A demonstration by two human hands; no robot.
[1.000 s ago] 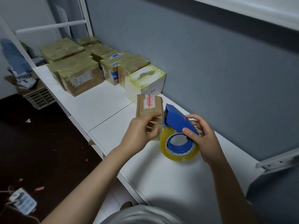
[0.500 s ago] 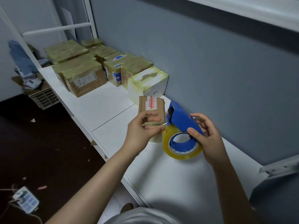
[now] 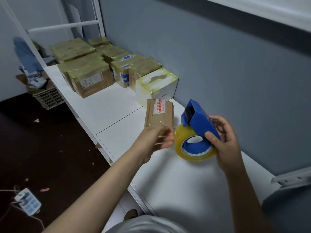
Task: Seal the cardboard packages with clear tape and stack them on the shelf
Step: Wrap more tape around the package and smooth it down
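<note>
A small brown cardboard package point(image 3: 159, 113) with a red-and-white label stands upright on the white shelf point(image 3: 117, 108). My left hand point(image 3: 155, 140) is blurred at its lower end, its fingers at the tape strip that runs from the roll. My right hand point(image 3: 223, 142) grips a blue tape dispenser point(image 3: 200, 120) carrying a roll of clear yellowish tape point(image 3: 195, 145), just right of the package. Whether the left hand holds the package or only the tape is unclear.
Several taped cardboard boxes point(image 3: 87, 76) and a white taped box point(image 3: 156, 86) are stacked at the shelf's far end against the grey wall. A crate point(image 3: 48, 98) of clutter sits on the dark floor at left, a power strip point(image 3: 27, 201) lower left.
My left hand has slid down the package and is now blurred with motion. The dispenser has shifted slightly right, away from the package, with tape stretched between them.
</note>
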